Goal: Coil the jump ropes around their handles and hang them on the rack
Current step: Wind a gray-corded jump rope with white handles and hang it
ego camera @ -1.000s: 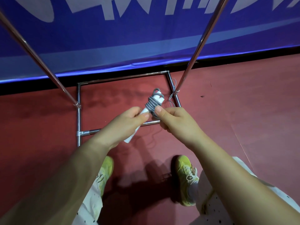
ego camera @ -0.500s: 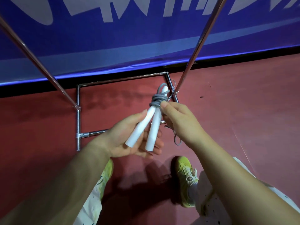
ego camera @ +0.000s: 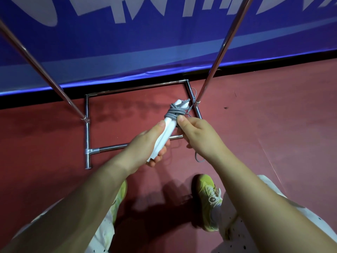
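Two white jump rope handles [ego camera: 165,137] lie side by side in my left hand [ego camera: 145,147], whose fingers curl under them and whose thumb presses on top. Grey rope [ego camera: 174,112] is coiled around the handles' far ends. My right hand [ego camera: 197,137] pinches the rope just beside the coil, and a short loop of rope [ego camera: 198,159] hangs below that hand. The metal rack [ego camera: 87,136] stands in front of me, its base frame on the floor and two slanted poles [ego camera: 217,61] rising past the top of the view.
A blue banner wall [ego camera: 164,42] runs behind the rack. The floor [ego camera: 273,125] is red. My two yellow-green shoes [ego camera: 207,196] stand close below the hands. A thin grey cord [ego camera: 194,95] hangs at the right pole's foot.
My left hand closed around the handles from an open-palm support. The right hand kept its pinch beside the coil as the bundle shifted slightly; the loose loop still dangles below it.
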Tool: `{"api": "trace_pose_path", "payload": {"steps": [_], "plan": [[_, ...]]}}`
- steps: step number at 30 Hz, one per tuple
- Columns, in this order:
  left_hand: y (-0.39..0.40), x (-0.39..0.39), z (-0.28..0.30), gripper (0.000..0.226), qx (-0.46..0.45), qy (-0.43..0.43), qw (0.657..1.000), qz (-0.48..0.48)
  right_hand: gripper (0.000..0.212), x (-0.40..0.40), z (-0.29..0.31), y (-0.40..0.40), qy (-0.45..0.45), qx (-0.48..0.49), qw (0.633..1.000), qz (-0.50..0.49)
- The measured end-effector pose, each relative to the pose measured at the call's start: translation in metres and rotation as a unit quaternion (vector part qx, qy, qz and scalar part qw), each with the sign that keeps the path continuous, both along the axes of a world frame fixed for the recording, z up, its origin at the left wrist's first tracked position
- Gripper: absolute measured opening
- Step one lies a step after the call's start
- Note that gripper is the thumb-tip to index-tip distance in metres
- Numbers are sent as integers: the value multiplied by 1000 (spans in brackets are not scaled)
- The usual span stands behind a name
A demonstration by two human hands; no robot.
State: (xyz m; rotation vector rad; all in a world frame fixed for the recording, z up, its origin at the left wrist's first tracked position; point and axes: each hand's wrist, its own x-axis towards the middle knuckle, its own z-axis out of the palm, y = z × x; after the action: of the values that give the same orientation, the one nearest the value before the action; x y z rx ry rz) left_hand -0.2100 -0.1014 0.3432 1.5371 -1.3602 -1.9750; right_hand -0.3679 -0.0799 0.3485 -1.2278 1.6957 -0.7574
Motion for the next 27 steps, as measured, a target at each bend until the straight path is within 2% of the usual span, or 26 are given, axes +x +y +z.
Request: {"api": "trace_pose_path", "payload": {"steps": [3, 6, 9, 12, 16, 20, 22, 27], "plan": [[-2, 3, 2, 59, 29, 55, 998, 1, 47, -1, 2, -1, -95, 22, 995, -21], [-3, 2, 6, 60, 56, 147, 987, 34, 43, -6, 6, -1, -165, 45, 985, 5], [-3, 2, 8, 57, 86, 206, 973, 48, 31, -11, 7, -1, -175, 62, 981, 48], [-3, 3, 7, 52, 124, 227, 966, 31, 27, -14, 7, 0, -181, 95, 977, 67], [-2, 6, 7, 50, 142, 237, 961, 8, 33, -24, 13, 0, -110, 157, 974, 119], [-2, 12, 7, 50, 164, 287, 944, -15, 43, -29, 20, 6, -143, 250, 934, 212], [-6, 16, 9, 52, 172, 324, 930, -26, 42, -27, 20, 9, -179, 254, 919, 242], [-15, 23, 14, 53, 152, 352, 924, -16, 39, -30, 15, 7, -281, 186, 931, 139]]}}
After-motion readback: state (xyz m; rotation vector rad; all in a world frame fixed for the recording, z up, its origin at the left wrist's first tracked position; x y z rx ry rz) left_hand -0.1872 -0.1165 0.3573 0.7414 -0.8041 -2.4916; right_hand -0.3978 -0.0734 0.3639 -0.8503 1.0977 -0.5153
